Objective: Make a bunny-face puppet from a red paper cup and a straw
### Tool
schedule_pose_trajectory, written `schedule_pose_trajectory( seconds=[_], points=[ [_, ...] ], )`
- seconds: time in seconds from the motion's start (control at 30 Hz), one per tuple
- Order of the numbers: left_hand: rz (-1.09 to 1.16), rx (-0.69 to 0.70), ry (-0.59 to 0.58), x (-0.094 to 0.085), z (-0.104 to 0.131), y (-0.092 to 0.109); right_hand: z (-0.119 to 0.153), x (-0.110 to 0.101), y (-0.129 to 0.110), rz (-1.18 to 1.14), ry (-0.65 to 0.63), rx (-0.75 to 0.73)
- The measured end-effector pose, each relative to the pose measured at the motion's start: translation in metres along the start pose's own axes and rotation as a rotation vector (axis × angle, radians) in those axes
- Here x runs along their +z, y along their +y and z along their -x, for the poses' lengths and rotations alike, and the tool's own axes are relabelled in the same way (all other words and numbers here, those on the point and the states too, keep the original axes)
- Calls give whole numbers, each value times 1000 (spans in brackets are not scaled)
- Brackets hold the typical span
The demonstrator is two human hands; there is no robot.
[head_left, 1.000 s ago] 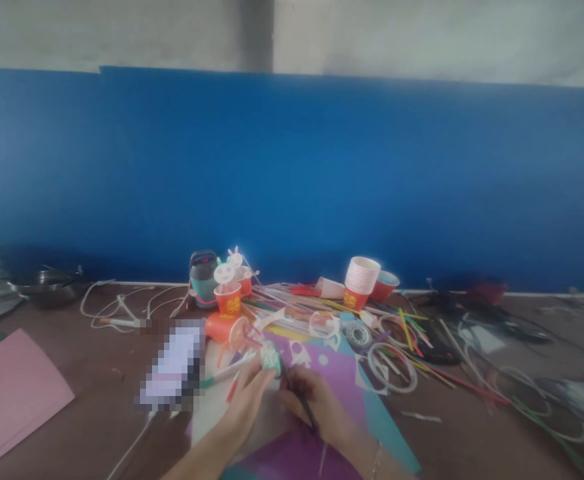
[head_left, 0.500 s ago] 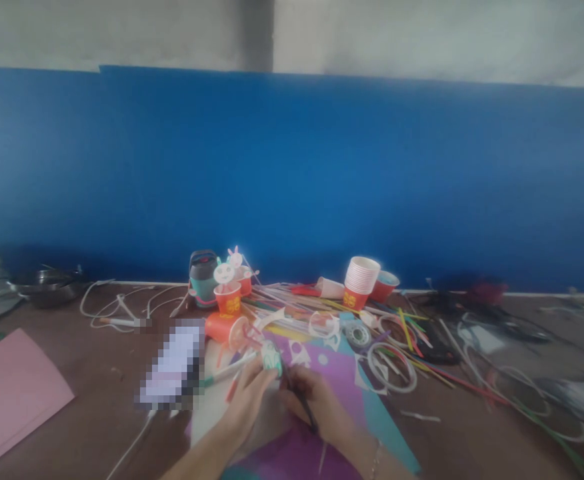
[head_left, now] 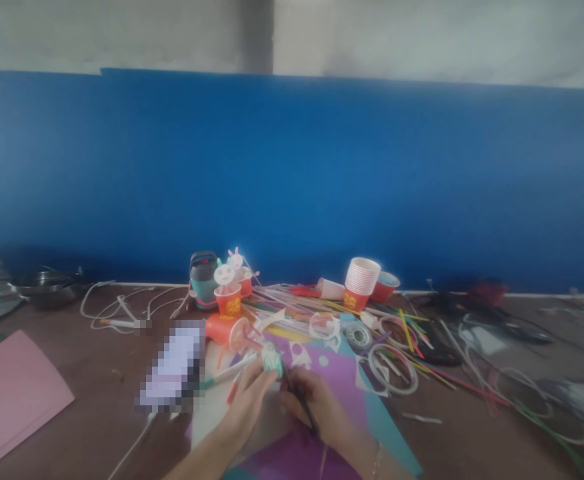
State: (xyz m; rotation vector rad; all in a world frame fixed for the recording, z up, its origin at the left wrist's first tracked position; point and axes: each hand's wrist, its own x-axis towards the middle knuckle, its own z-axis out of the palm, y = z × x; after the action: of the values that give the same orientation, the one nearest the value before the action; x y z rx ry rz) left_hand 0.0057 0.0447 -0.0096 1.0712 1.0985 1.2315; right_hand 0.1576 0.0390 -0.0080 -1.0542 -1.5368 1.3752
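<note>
Between the fingertips of my left hand [head_left: 246, 399] is a small white paper piece [head_left: 272, 360] with green drawing on it. My right hand [head_left: 319, 403] is closed round dark-handled scissors [head_left: 303, 403], whose blades point up beside the paper piece; whether the blades are apart is too blurred to tell. Just beyond my left hand, an orange paper cup [head_left: 222, 330] lies on its side with its mouth towards the right. A green marker [head_left: 228, 371] and a red marker [head_left: 233, 388] lie by my left wrist. Purple and teal paper sheets [head_left: 345, 390] spread beneath both hands.
At the back stand a cup with a paper bunny figure [head_left: 229, 300], a teal-and-dark bottle [head_left: 203, 283] and stacked paper cups [head_left: 361, 283]. Colourful pipe cleaners, a tape roll [head_left: 358, 335] and a white coil [head_left: 393, 369] lie right. Left are a blurred-out phone [head_left: 175, 365] and pink paper [head_left: 19, 400].
The green drawing on the paper piece looks slightly turned between my left fingers. Both hands stay almost in place, with scissors and paper still held.
</note>
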Motion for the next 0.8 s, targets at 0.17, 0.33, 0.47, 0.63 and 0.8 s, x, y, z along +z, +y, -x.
schedule_pose_trajectory(
  seconds=[0.17, 0.33, 0.47, 0.63, 0.8],
  points=[
    [-25, 17, 1, 0, 0, 0, -1, 0, 6, -31, -14, -4],
    [-22, 23, -6, 0, 0, 1, 0, 0, 3, 31, 6, -33],
    [8, 23, -16, 0, -1, 0, 0, -1, 6, 70, 8, -67],
    [52, 8, -6, -2, -2, -3, -1, -2, 9, 113, 15, -89],
    [76, 11, -2, -1, -1, 0, -1, -3, 5, 85, -5, -61]
  ],
)
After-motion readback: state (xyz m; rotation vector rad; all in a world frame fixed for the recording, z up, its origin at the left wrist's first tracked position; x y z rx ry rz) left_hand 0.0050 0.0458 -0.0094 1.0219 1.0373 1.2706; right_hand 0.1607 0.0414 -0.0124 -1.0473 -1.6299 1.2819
